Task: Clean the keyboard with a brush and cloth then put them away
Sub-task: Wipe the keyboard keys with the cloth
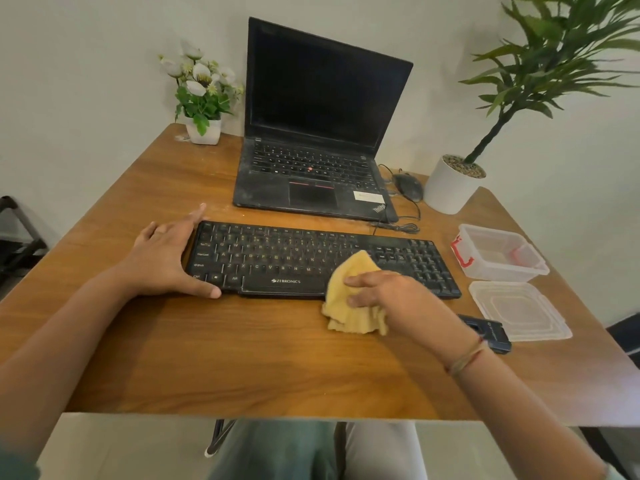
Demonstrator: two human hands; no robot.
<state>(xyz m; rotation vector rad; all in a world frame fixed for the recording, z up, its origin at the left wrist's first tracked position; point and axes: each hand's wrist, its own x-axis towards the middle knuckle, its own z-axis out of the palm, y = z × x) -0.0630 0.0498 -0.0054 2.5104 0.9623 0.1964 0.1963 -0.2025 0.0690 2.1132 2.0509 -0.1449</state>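
Note:
A black keyboard [277,258] lies across the middle of the wooden table [242,358]. My left hand [162,258] clasps its left end, thumb at the front edge and fingers at the back corner. My right hand [384,292] presses a crumpled yellow cloth [346,296] onto the keyboard's front edge, right of the space bar. Part of the cloth hangs onto the table. A dark, flat object [488,332], possibly the brush, lies on the table behind my right wrist, half hidden.
An open, dusty black laptop [311,168] stands behind the keyboard, with a mouse [408,187] and cable beside it. A clear plastic box [498,252] and its lid [519,310] sit at the right. A flower pot [202,131] and a potted plant [450,187] stand at the back.

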